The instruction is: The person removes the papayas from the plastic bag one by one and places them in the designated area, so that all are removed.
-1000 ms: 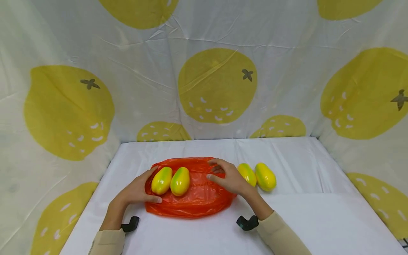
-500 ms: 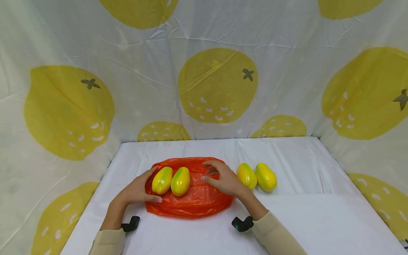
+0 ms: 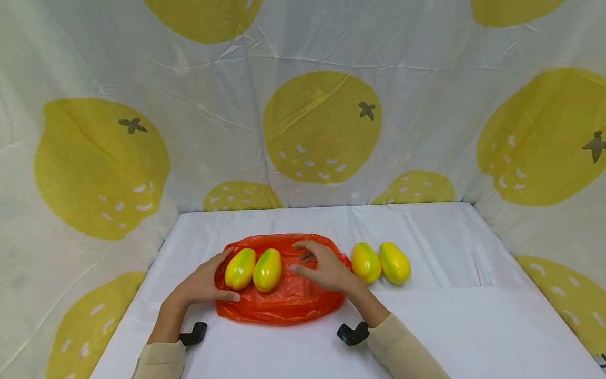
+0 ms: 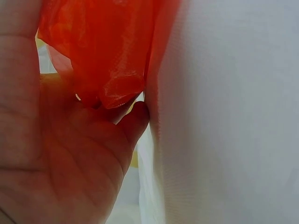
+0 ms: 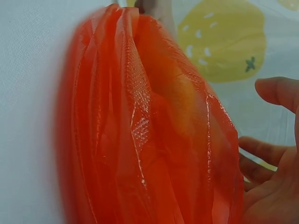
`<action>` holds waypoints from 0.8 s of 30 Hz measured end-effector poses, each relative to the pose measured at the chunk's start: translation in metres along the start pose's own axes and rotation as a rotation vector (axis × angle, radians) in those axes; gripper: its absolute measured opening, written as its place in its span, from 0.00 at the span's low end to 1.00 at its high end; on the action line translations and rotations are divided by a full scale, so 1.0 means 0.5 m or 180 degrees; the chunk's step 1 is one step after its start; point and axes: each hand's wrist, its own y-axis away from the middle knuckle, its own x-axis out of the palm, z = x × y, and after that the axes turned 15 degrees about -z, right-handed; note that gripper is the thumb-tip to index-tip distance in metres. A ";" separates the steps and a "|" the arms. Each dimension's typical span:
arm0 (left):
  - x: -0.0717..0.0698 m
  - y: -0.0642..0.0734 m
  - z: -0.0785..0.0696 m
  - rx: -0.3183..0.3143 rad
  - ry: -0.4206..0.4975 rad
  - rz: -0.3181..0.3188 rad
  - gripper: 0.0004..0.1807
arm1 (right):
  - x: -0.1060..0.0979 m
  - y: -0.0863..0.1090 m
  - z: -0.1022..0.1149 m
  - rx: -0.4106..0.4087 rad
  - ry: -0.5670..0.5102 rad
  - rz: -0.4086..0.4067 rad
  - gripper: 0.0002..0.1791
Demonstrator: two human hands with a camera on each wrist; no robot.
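An orange-red plastic bag lies spread on the white table, its mouth wide. Two glossy yellow-green papayas lie side by side on the bag's left half. Along the bag's left side rests my left hand, thumb stretched over the near edge; in the left wrist view the palm meets the crumpled plastic and its fingertips are hidden. My right hand hovers over the right part, fingers slightly bent around nothing. The right wrist view has the hand beside the bag.
Two more papayas lie on the table right of the bag, behind the right forearm. White cloth covers the table. Curtains with a lemon print stand at the back and both sides. Each wrist carries a small black camera mount.
My right hand has moved left over the bag, away from the two papayas on the right. The left hand and the papayas on the bag have stayed in place.
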 end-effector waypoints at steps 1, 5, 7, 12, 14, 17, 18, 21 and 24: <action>0.000 0.000 0.001 0.0011 -0.0001 -0.0005 0.71 | 0.001 0.000 0.001 0.0003 -0.0007 0.0005 0.38; 0.000 -0.001 0.004 0.0023 0.0001 -0.0009 0.71 | 0.007 -0.002 0.001 0.0021 -0.0007 0.0033 0.38; 0.001 0.000 0.004 0.0006 -0.0003 -0.0001 0.71 | 0.011 -0.002 0.002 0.0042 0.0007 0.0049 0.38; 0.003 0.000 0.002 -0.0055 0.0002 0.0032 0.71 | 0.020 -0.005 0.007 0.0130 0.0011 0.0068 0.38; 0.003 -0.001 0.000 -0.0069 0.0029 0.0036 0.71 | 0.025 -0.007 0.011 0.0157 0.0026 0.0063 0.38; 0.002 -0.002 -0.002 -0.0068 0.0062 0.0025 0.71 | 0.033 -0.010 0.015 0.0191 0.0058 0.0054 0.38; 0.001 -0.002 -0.002 -0.0066 0.0067 0.0021 0.71 | 0.037 -0.012 0.015 0.0201 0.0081 0.0050 0.38; 0.000 -0.002 -0.002 -0.0065 0.0060 0.0023 0.71 | 0.048 -0.014 0.018 0.0278 0.0126 0.0050 0.39; 0.000 0.000 -0.003 -0.0066 0.0042 0.0040 0.71 | 0.062 -0.014 0.020 0.0374 0.0218 0.0040 0.40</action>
